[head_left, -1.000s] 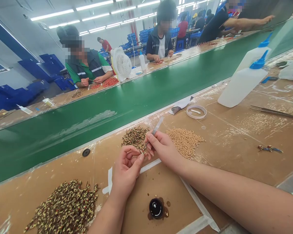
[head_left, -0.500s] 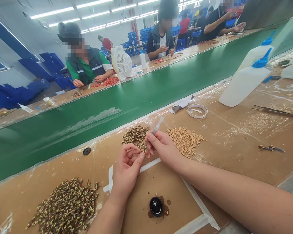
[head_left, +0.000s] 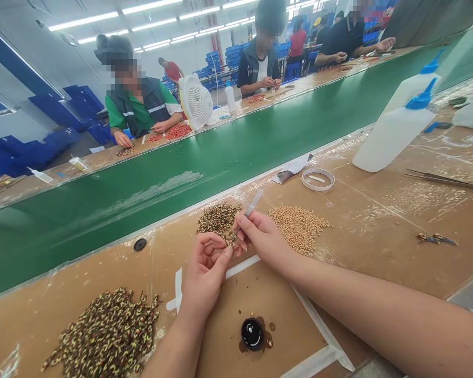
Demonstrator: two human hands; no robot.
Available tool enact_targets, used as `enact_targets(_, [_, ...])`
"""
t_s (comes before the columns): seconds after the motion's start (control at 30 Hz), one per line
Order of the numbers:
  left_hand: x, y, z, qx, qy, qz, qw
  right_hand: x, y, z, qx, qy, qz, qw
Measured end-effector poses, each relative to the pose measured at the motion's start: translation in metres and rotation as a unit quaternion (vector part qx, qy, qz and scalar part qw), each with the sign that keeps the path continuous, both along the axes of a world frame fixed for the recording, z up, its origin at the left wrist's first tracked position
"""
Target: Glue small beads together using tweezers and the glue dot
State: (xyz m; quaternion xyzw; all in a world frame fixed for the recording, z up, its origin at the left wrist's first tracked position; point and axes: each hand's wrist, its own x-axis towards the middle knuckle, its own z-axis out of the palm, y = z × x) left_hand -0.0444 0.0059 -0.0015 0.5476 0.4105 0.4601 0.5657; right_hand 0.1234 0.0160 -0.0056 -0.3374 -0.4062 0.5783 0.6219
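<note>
1. Far left on the brown tabletop (head_left: 35,310): a big heap of tiny curled dark-brown, cream and red pieces (head_left: 106,336).
2. Next, a flat round black disc (head_left: 140,244), sitting near the edge of the long green belt (head_left: 260,142).
3. Left hand (head_left: 205,273): thumb and index fingers pinched together at the tips on a tiny cream-and-dark piece (head_left: 230,242), mostly hidden so I can't make out its shape. The other fingers are loosely curled.
4. Just beyond that hand, there's a smaller pile of similar dark-and-cream bits (head_left: 217,218).
5. A small round glossy black pot (head_left: 253,344) stands in a brown spill, framed partly by white tape strips (head_left: 313,318).
6. Right hand (head_left: 262,236): fingers closed around a thin flat silver metal tool (head_left: 255,200), lower end right by the left fingertips.
7. Just beside it, a heap of small round tan beads (head_left: 299,228).
8. Further right: a white ring-shaped roll (head_left: 317,187), then a translucent white plastic bottle with a blue nozzle (head_left: 392,136), then dark metal tweezers (head_left: 443,179).
</note>
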Motion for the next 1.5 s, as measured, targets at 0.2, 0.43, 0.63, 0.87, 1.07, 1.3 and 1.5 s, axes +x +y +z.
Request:
enact_targets(0.2, [-0.0008,-0.0004,0.0032,-0.018,0.018,-0.003,1.0,0.0012,0.0011,-0.0005,-0.003,0.003,0.006,1.0])
enact_targets(0.43, [-0.0007,0.0009,0.0017,0.022,0.026,0.007,0.999,0.0012,-0.0002,0.0024,-0.008,-0.004,-0.009,1.0])
enact_targets(0.63, [-0.0029,0.0019,0.0002,0.025,0.01,0.014,1.0,0.0029,-0.0004,0.0035,-0.003,-0.008,-0.006,1.0])
enact_targets(0.87, [-0.0036,0.0013,0.0,0.032,-0.002,0.009,0.999,0.0046,-0.0007,0.0044,-0.003,-0.01,0.009,1.0])
enact_targets(1.07, [-0.0028,0.0012,0.0002,0.03,-0.011,0.01,0.999,0.0058,-0.0016,0.0071,-0.001,-0.008,0.014,1.0])
enact_targets(1.3, [-0.0048,0.0024,0.0018,-0.049,-0.067,-0.022,0.996,0.006,-0.005,0.0088,0.017,-0.013,0.016,1.0])
enact_targets(1.5, [-0.0025,0.0022,0.0002,0.015,-0.039,0.001,0.999,0.004,-0.0058,0.0091,0.026,0.001,0.009,1.0])
